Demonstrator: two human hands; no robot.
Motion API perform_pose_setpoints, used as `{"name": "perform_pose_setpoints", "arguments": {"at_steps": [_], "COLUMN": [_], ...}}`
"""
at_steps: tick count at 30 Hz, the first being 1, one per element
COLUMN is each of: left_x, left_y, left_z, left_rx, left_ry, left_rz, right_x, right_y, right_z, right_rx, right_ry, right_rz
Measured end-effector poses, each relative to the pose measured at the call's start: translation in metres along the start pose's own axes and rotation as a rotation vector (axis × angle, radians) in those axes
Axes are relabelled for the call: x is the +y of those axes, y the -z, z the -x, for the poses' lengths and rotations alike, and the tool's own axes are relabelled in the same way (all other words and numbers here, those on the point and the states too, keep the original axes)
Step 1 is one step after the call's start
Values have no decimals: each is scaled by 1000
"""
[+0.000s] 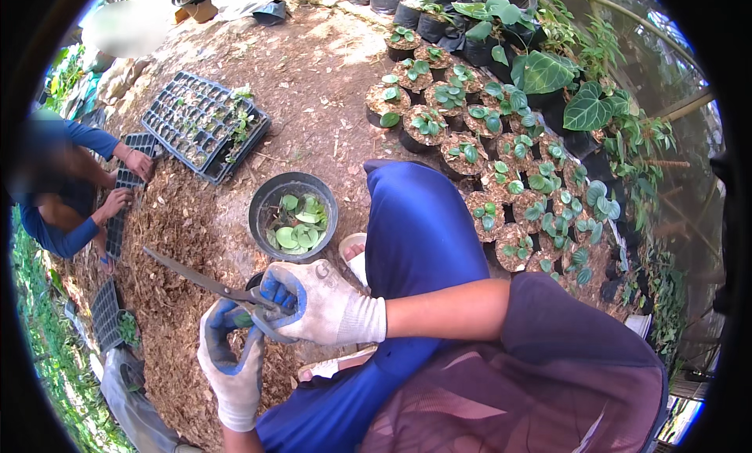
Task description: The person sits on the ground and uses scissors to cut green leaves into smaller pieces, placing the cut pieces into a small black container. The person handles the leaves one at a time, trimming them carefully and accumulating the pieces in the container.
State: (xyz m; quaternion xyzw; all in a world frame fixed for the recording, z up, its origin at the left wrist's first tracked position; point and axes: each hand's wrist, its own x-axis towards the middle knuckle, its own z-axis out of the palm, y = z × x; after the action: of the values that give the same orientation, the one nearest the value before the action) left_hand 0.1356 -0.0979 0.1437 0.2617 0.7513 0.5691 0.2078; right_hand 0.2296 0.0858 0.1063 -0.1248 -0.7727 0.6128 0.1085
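Observation:
A pair of scissors [191,275] rests in my right hand [326,300], which wears a white knit glove with blue-coated fingers. Its blades lie together and point to the upper left. My left hand [230,359], gloved alike, pinches a small green leaf piece [242,319] between thumb and fingers just below the scissors' pivot. Whether metal touches the leaf I cannot tell. Beyond my hands stands a round black plastic pot [256,203] with cut green leaves [296,232] at its bottom. Part of a smaller dark pot [254,281] shows behind my right glove.
Loose brown potting mix [176,318] is heaped to the left. A co-worker's hands [129,179] hold a black seedling tray [114,224]. Stacked cell trays [202,124] lie farther back. Several rows of potted leafy plants [464,153] stand beyond my blue-clad knee [420,218].

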Motion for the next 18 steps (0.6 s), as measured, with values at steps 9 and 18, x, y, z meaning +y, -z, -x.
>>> {"name": "perform_pose_setpoints", "arguments": {"at_steps": [9, 18], "left_x": [3, 3], "left_y": [15, 39], "left_z": [-3, -11], "left_rx": [80, 307], "left_ry": [-207, -125], "left_rz": [-185, -29], "right_x": [0, 3], "right_y": [-6, -4], "right_z": [1, 3], "right_rx": [37, 3], "right_ry": [-2, -21], "right_rz": [-180, -216]}}
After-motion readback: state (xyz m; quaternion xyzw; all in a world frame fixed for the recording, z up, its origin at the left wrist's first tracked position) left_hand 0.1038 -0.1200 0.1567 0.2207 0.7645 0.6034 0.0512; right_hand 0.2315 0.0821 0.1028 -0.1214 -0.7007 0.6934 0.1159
